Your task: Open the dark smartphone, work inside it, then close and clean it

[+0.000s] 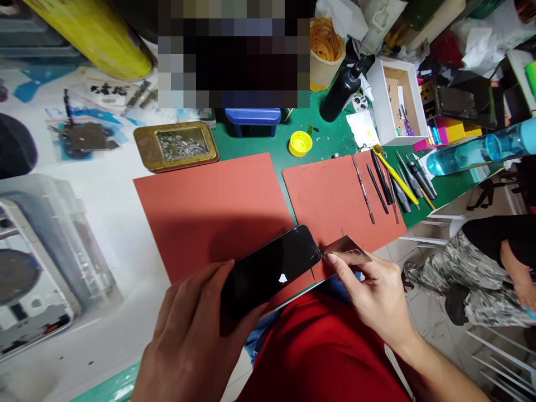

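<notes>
My left hand point(188, 318) is wrapped round the near-left end of a smartphone point(268, 268). The phone's screen is dark and shows a small white reflection, and the phone is held at a slant above the front edge of the red mats. In my right hand point(372, 287), thumb and fingers pinch a thin, shiny metal card point(347, 250). One corner of that card meets the phone's right end; whether it sits in the seam cannot be made out. Under the phone lies the left red mat point(201, 195), partly in its shadow.
On the right red mat point(318, 190) lie a metal spudger point(363, 190), tweezers and a yellow brush point(397, 178). Behind are a tin of screws point(176, 146), a yellow cap point(300, 144), a black bottle point(341, 92) and a white box point(397, 100). Another person point(481, 273) is at right.
</notes>
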Available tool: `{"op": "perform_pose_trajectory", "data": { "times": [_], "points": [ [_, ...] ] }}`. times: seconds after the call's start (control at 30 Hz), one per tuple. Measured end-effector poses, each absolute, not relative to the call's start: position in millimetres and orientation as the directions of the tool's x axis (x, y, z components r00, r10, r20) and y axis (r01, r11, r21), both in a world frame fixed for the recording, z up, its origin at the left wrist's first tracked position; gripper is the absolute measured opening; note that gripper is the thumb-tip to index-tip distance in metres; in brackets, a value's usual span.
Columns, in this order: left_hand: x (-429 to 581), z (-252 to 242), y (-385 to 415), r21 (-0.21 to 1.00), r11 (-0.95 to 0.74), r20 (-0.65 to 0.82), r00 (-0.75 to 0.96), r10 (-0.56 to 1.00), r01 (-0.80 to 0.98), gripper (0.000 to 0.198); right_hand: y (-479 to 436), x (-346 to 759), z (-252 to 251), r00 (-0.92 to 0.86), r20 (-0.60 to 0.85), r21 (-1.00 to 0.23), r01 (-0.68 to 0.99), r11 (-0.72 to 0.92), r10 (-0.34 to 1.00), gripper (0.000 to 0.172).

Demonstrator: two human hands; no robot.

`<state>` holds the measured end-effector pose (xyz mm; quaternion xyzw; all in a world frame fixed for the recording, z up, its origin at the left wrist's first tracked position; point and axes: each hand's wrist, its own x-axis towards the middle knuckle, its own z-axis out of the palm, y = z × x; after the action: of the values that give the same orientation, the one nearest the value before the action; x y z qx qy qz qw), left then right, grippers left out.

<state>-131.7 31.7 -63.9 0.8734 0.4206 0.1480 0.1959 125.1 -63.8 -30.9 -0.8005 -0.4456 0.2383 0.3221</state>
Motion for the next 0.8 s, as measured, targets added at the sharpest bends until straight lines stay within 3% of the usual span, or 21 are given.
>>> {"op": "perform_pose_trajectory", "data": {
  "times": [0.13,0.27,0.67,0.8],
  "points": [
    [-131.4,-63.5,31.9,0.458,-0.576,0.087,0.610,0.787,0.677,0.061,-63.7,138.2,-40.4,0.556,-0.409,-0.766,0.222,-0.604,0.723,0.024],
    [-129.3,-64.0,30.6,0.460,-0.561,0.108,0.583,0.805,0.689,0.057,-62.5,151.2,-52.6,0.472,-0.589,-0.763,-0.060,-0.643,0.655,0.036],
    [-128.0,-63.9,31.7,0.450,-0.587,0.137,0.597,0.790,0.674,0.054,-65.4,145.9,-50.3,0.505,-0.598,-0.762,-0.118,-0.637,0.622,0.043],
    [-130.8,-65.8,32.3,0.423,-0.617,0.122,0.633,0.765,0.664,0.061,-65.0,145.8,-52.9,0.504,-0.595,-0.775,-0.154,-0.613,0.626,0.041]
  ]
}}
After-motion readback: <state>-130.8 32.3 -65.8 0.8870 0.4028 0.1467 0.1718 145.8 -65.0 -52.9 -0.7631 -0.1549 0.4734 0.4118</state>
